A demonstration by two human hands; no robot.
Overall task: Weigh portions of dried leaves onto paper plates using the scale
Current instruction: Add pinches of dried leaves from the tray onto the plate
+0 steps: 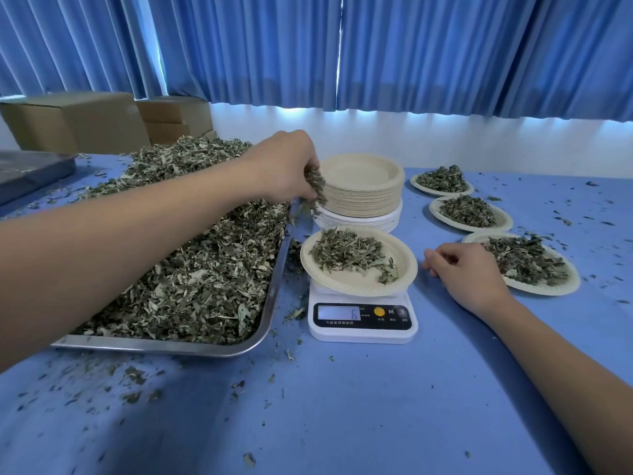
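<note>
While the fourth portion is in hand, the stock stands as follows, nearest first.

1. Blue table cloth point(342, 406): strewn with leaf crumbs.
2. Scale point(362, 320): white and switched on; its display shows a figure too blurred to read surely.
3. Metal tray point(270, 303), left of the scale: heaped with loose dried leaves point(191, 269), so a large supply is left.
4. Paper plate point(407, 265) on the scale: carries a modest heap point(346, 252). Judged partly filled and not yet at weight.
5. Right hand point(469, 272): rests on the cloth between the scale and the nearest filled plate point(561, 286), fingers loosely curled and holding nothing. Whether it touches that plate's rim cannot be told.
6. Left hand point(287, 166): raised over the tray's far corner, fingertips closed round a pinch of leaves point(317, 186), beyond the plate on the scale. Judged to be a top-up for that plate.
7. Stack of unused plates point(363, 190), behind the scale: tall, so many portions remain possible.
8. Two more filled plates, middle point(503, 221) and far point(424, 188): with item 5's plate these make three portions done, in a row on the right.
9. Cardboard boxes point(68, 121) and blue curtain point(376, 46): at the back.
</note>
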